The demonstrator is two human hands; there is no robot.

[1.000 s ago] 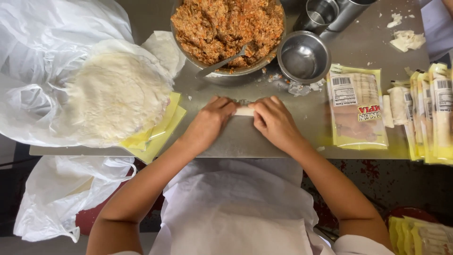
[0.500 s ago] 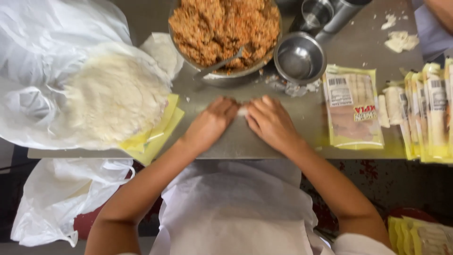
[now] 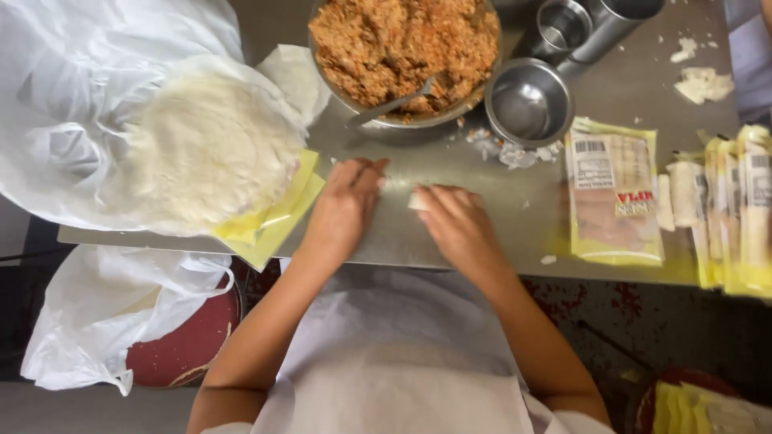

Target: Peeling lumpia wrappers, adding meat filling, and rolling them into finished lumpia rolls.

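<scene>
- Left hand (image 3: pixel 346 205): palm down on the steel table (image 3: pixel 450 241), fingers extended and close together, pointing away from the person. No object is visible under it; whether it presses on part of the roll cannot be told.
- Right hand (image 3: pixel 458 225): palm down, fingers laid flat over a small white roll (image 3: pixel 417 199). Only the roll's left end shows, protruding from under the fingertips into the gap between the two hands.
- White roll: lies on the table, touching the right hand's fingers, just beside the left hand's fingertips. Its full length is hidden.
- Beyond both hands: a large metal bowl (image 3: pixel 354 100) of orange-brown minced filling (image 3: pixel 402 40), with a spoon (image 3: pixel 394 103) resting in it, handle angled toward the left hand.
- Beyond the right hand, to its right: a small empty steel bowl (image 3: pixel 528 100), and farther out two steel cups (image 3: pixel 563 24). Crumpled scraps (image 3: pixel 503 149) lie just below the small bowl.
- Right of the right hand: a flat yellow-edged packet (image 3: pixel 613 201) on the table, then a row of similar packets (image 3: pixel 736 209) overlapping toward the table's right edge.
- Left of the left hand: a stack of round white wrappers (image 3: pixel 209 149) resting on a white plastic bag (image 3: pixel 72 96), with yellow packaging (image 3: pixel 277 217) under its near edge, close to the left wrist.
- Below the table, left of the left forearm: a second white plastic bag (image 3: pixel 104 309).
</scene>
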